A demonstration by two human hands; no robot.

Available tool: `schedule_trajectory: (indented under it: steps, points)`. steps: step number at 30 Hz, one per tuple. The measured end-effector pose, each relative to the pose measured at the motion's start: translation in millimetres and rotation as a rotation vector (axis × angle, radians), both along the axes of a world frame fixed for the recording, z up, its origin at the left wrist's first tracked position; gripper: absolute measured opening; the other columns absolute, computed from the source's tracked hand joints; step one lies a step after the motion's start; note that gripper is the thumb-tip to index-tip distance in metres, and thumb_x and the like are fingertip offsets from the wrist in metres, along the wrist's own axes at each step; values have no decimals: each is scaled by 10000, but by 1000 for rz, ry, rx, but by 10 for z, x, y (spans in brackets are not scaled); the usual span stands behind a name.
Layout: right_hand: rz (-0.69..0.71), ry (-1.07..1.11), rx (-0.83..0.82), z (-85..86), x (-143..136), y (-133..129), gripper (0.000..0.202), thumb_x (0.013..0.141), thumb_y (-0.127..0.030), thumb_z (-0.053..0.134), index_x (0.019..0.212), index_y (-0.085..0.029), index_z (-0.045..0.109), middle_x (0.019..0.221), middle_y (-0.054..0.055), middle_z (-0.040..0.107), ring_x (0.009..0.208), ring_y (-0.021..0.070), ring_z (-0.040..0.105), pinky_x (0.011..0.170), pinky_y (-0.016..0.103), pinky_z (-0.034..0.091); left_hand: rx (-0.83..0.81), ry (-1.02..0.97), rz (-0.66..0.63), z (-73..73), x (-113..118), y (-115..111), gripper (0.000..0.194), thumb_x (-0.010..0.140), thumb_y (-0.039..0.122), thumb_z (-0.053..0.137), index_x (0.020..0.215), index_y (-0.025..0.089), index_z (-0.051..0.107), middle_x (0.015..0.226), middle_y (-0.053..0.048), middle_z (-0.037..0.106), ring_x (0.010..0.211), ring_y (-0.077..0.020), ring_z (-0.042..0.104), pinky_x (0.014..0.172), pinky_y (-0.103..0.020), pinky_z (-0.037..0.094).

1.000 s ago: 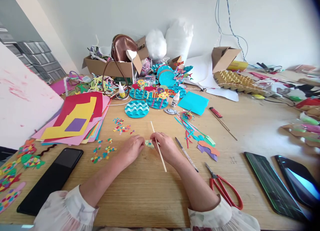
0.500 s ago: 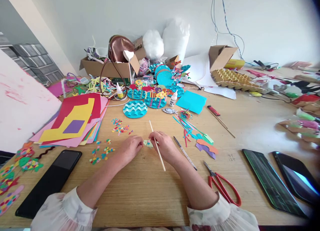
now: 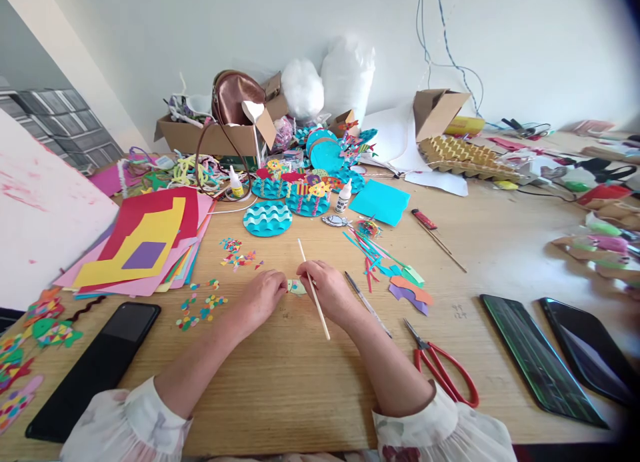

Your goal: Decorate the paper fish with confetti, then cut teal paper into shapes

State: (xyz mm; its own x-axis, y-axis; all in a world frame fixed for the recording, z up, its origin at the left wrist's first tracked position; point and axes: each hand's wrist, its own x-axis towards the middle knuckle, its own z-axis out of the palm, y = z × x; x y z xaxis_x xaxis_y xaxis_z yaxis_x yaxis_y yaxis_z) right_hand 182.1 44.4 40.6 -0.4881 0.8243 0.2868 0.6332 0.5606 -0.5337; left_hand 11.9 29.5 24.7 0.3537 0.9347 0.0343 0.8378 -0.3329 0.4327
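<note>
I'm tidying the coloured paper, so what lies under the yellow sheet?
Under the yellow sheet lie a red sheet and, lower down, pink paper, with other colours peeking out at the right edge. Their covered parts cannot be seen.

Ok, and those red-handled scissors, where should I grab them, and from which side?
I'd take the scissors by their red handles, coming from the near side with the right hand, once it is free of the pale stick. They lie flat to your right, with the wide loops angled toward you and the pointed blades facing away.
</note>
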Motion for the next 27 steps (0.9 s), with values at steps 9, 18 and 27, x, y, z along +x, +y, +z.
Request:
schedule_trajectory:
  steps: [9,18,27]
  points:
    - [-18,-14,8,59,22,-2,141,829,-100,469,821,-175,588,782,48,641,758,157,574,657,222,390,15,44,-46,-110,143,92,162,796,104,429,709,163,552,760,-58,613,769,-198,559,696,-299,412]
    - [-29,63,-8,48,46,23,178,838,-114,450,893,-163,613,807,69,662,754,162,596,665,239,415,27,51,-48,-132,135,88,154,781,87,434,723,177,545,767,-44,606,766,-194,555,695,-306,419]
    - [-78,522,-124,93,185,66,357,874,-318,418,578,-171,554,800,50,661,595,107,564,551,206,417,113,-33,-56,12,-53,-44,168,816,70,418,803,163,558,823,-50,609,810,-180,542,755,-319,439]
